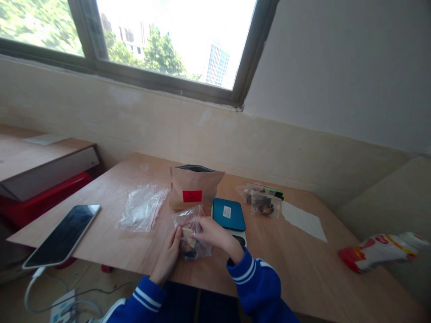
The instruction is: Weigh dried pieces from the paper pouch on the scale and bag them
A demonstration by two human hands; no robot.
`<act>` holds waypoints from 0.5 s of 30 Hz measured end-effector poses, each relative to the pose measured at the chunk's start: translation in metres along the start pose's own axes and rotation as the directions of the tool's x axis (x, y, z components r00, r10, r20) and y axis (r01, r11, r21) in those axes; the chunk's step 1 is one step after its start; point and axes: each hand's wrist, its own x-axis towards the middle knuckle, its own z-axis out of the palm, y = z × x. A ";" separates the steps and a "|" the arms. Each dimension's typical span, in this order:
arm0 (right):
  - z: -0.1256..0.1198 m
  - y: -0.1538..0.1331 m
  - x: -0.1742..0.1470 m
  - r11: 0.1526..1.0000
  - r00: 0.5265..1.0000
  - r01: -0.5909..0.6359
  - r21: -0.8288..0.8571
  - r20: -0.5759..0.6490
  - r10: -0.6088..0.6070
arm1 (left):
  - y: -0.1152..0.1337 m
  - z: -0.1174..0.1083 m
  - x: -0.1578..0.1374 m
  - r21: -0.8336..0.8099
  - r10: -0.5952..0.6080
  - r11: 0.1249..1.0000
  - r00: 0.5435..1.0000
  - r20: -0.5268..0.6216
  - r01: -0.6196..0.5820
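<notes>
A clear zip bag with pale and dark dried pieces in it rests at the table's front edge. My left hand grips the bag's left side, thumb against the plastic. My right hand reaches over the bag's upper right with its fingers bent together at the pieces. Whether those fingers are inside the plastic or on it, and what they pinch, I cannot tell. Just behind stands an open brown paper pouch with a red label. Beside my right hand sits a small scale with a blue-green top, partly covered by my wrist.
Flat clear bags lie on the left. A phone with a charging cable overhangs the table's left edge. Filled zip bags and a white paper are right of the scale. A red-and-white bottle is at far right.
</notes>
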 end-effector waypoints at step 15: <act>-0.108 -0.035 -0.003 0.859 0.711 0.445 0.254 -0.684 -0.166 | 0.001 0.000 -0.002 -0.235 -0.166 0.954 0.981 0.105 0.187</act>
